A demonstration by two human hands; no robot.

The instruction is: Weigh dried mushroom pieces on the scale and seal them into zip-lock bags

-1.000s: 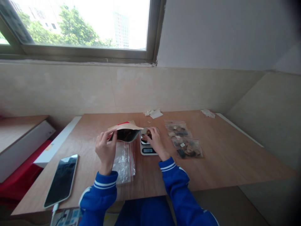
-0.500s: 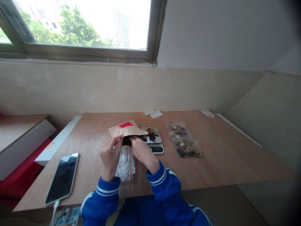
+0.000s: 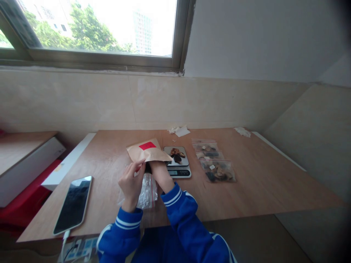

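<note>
A brown paper bag point(image 3: 149, 150) with a red label lies tilted with its mouth towards me. My left hand point(image 3: 132, 182) pinches the edge of that mouth between thumb and fingers. Inside the opening is my right hand point(image 3: 159, 173), its fingers hidden by the paper. Just right of the bag stands a kitchen scale point(image 3: 184, 171) with a lit display. Dried brown and black slices point(image 3: 177, 155), perhaps mushroom, rest on its plate. Under my hands lie clear zip bags point(image 3: 148, 193) with red seal lines.
Several filled zip bags point(image 3: 219, 171) with small white labels overlap right of the scale. A phone point(image 3: 73, 204) on a white cable lies at the table's left. Paper scraps point(image 3: 181, 131) and a crumpled tissue point(image 3: 242, 132) are by the wall.
My right hand has gone deeper into the paper bag, so its fingers have disappeared from sight. The left hand keeps its hold on the bag's edge.
</note>
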